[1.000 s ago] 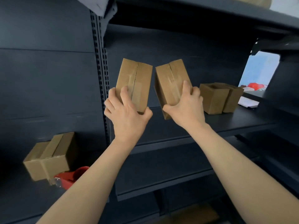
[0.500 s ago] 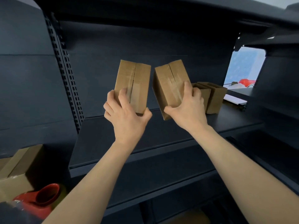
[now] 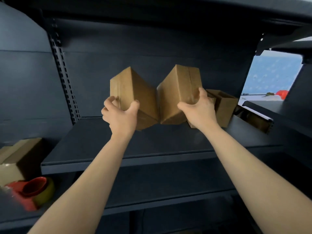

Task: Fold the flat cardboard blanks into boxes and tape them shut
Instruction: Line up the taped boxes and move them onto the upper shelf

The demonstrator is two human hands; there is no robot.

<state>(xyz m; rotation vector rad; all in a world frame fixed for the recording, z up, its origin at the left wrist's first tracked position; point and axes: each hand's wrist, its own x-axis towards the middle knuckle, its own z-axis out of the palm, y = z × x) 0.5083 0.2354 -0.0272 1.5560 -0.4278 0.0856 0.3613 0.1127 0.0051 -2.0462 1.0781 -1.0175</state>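
Well into the batch, judging from the shelving. Gripping 1 closed box per hand at centre frame, above the dark shelf (image 3: 135,159) and not yet set down on it. Clamping the left box (image 3: 133,92) by its lower corner with the left hand (image 3: 120,114), thumb on the near face and fingers curled round the far side. Clamping the right box (image 3: 179,88) the same way with the right hand (image 3: 200,109), thumb low on the near face. Looks as if both are folded and sealed, with a seam line showing on the upper right face of the right box. Cannot tell whether the inner edges truly touch or merely sit just beside each other.

Also apparently done: 1 taped box (image 3: 18,154) at the lower left edge. Probably still to close: 2 open-topped boxes (image 3: 224,105) at centre right, partly hidden behind the right hand. Leaving the red tape dispenser (image 3: 32,188) untouched at lower left.

Compared with 0.5 s ago: turned both boxes so that corner edges face the camera instead of flat taped faces; brought them from clearly apart to meeting at the middle; lowered them a little toward the shelf. Same grip on each throughout.
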